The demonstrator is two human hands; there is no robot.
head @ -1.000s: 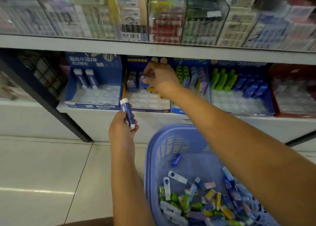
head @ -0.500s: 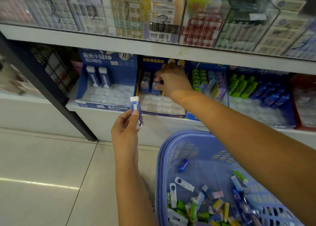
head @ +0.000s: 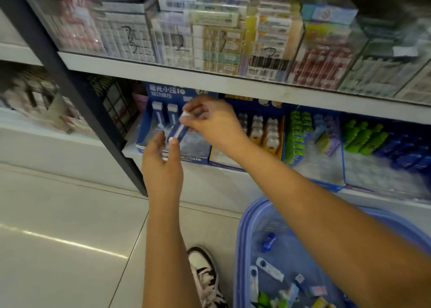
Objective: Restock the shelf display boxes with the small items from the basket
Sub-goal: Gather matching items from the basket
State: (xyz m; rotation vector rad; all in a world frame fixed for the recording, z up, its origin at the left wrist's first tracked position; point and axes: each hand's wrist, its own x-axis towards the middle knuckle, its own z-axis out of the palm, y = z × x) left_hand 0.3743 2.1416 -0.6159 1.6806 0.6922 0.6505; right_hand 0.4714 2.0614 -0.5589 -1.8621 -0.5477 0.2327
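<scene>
so the blue-and-white eraser stick (head: 178,131) is in the air over the blue display box (head: 196,159) at the left end of the lower shelf (head: 221,181), tilted, white cap up. right hand (head: 214,123) pinches the cap end with its fingertips. left hand (head: 163,167) has thumb and a finger at the bottom end, can't tell if it's gripping or just steadying. imo stand it upright first, slot it in beside the two sticks (head: 157,114) along the box's back edge, and only let go once it's seated. basket (head: 245,226) with the rest sits below the shelf's front edge
</scene>
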